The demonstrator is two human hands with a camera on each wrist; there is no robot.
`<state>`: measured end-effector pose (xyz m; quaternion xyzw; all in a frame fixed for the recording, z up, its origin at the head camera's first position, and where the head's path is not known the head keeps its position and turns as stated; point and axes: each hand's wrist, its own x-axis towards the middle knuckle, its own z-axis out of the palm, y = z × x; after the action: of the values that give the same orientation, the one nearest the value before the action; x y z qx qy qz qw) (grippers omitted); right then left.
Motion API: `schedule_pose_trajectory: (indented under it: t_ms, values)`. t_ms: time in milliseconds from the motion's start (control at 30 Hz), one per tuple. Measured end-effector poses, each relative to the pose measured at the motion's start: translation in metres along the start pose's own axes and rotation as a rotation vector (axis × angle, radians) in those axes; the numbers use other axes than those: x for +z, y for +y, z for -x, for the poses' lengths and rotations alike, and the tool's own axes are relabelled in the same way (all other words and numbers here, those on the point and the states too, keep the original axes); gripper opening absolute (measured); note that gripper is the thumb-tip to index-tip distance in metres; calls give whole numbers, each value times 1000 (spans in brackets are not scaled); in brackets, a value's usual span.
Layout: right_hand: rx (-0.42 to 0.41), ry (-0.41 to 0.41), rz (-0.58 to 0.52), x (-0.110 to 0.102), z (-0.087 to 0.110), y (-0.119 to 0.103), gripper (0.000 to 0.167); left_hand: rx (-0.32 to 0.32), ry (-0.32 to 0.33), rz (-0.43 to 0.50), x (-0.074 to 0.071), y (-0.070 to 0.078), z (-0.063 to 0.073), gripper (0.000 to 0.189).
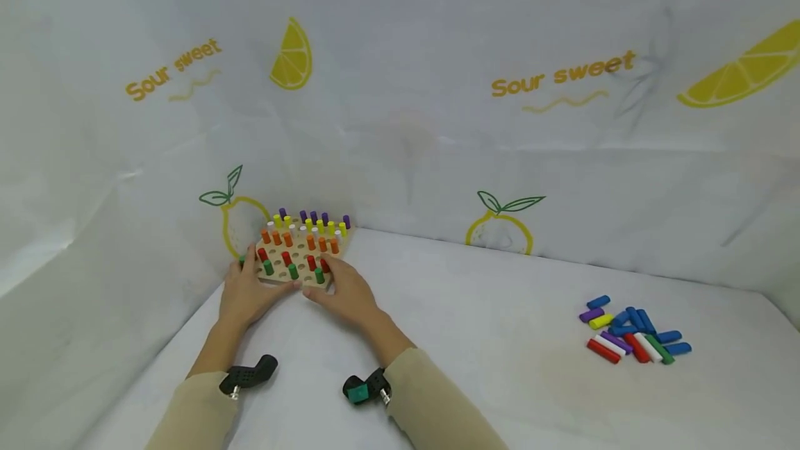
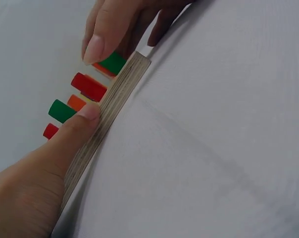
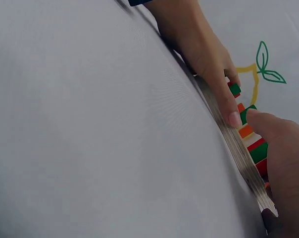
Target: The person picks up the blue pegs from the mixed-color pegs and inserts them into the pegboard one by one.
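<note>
A wooden pegboard (image 1: 284,280) stands at the table's far left corner, with rows of purple, yellow, white, orange, red and green pegs upright in its holes. My left hand (image 1: 245,295) grips its left front part, the thumb (image 2: 89,113) lying along the front edge beside a green peg (image 2: 60,111). At the right front corner, my right hand (image 1: 350,292) holds the board, fingers near a red peg (image 1: 324,267) and a green peg (image 1: 319,276). Both wrist views show the board's layered edge (image 3: 238,153); parts of the fingers are hidden behind it.
On the right of the white table (image 1: 475,339) lies a loose pile of pegs, mostly blue pegs (image 1: 644,321), with red, white, purple, yellow and green ones among them. White sheeting (image 1: 406,158) printed with lemons rises behind the table and along its left side.
</note>
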<state>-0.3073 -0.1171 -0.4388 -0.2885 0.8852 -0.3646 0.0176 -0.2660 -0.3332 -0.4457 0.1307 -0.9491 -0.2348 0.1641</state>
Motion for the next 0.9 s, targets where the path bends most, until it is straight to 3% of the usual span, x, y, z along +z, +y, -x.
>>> schedule_pose_trajectory:
  t_ms: [300,700,900]
  values:
    - [-11,54,44,-2,9,8,74,-54,-16,-11,5,17,13,135]
    - [38,166,144,-15,33,20,73,-32,-24,-33,19,46,23,134]
    - [72,219,139,-24,44,29,61,5,-34,-55,24,62,30,136]
